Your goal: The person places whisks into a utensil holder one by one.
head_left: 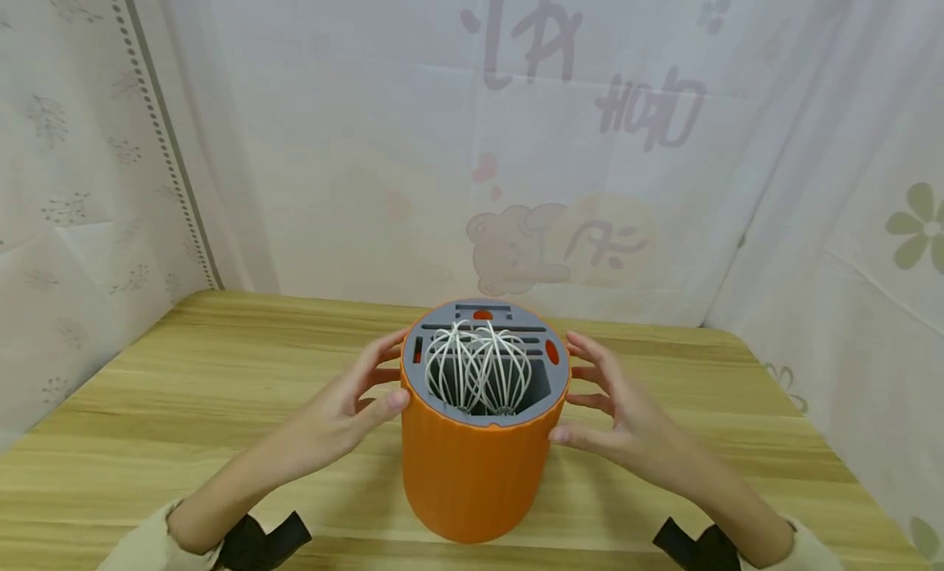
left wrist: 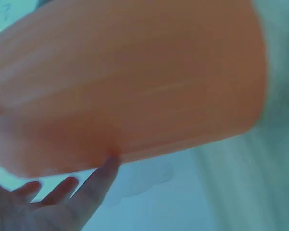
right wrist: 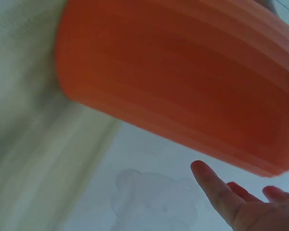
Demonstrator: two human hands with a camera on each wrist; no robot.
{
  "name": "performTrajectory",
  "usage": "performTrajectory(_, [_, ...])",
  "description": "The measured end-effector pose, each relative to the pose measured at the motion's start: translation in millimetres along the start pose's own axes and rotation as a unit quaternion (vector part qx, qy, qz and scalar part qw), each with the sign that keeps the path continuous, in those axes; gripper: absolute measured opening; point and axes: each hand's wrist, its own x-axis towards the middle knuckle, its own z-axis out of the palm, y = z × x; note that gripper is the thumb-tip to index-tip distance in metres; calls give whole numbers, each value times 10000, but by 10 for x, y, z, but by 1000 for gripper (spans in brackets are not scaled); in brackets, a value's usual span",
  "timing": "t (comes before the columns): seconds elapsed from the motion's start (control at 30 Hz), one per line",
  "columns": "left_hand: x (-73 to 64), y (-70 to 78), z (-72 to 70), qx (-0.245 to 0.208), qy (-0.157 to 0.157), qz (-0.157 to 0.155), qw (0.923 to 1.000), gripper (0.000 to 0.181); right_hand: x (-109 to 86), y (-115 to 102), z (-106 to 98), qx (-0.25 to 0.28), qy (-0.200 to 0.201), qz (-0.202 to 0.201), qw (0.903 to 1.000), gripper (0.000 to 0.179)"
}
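Observation:
An orange round utensil holder (head_left: pixel 472 481) with a grey slotted top (head_left: pixel 442 313) stands upright on the table in the head view. Two whisks (head_left: pixel 479 366), their pale wire loops upward, sit in its large front compartment; their lower parts are hidden. On the holder's left side, my left hand (head_left: pixel 350 411) touches it near the rim with thumb and fingers spread. My right hand (head_left: pixel 615 407) is at the right side, thumb at the wall and fingers loosely bent beside the rim. In the right wrist view, its fingers (right wrist: pixel 214 187) look slightly apart from the orange wall.
The wood-grain table (head_left: pixel 243 358) extends around the holder to both sides. Pale printed cloth (head_left: pixel 354 161) hangs behind the table and along both sides. Black straps (head_left: pixel 261 542) are on both wrists.

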Motion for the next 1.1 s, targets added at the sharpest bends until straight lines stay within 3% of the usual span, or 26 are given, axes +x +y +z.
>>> performTrajectory(0.2, [-99,-116,159,-96,451,-139,9988,84,-61,69,150,305,-8,369,9989,94])
performTrajectory(0.47, [-198,-155,321,10,963,-356,9947,91,-141,130,330,336,119,580,9977,97])
performTrajectory(0.8, [-209,-158,396,399,1062,-164,9934,95,-185,165,451,188,475,342,9981,101])
performTrajectory(1.1, [-174,-146,414,418,1032,-182,9936,97,-162,117,471,90,603,569,9965,103])
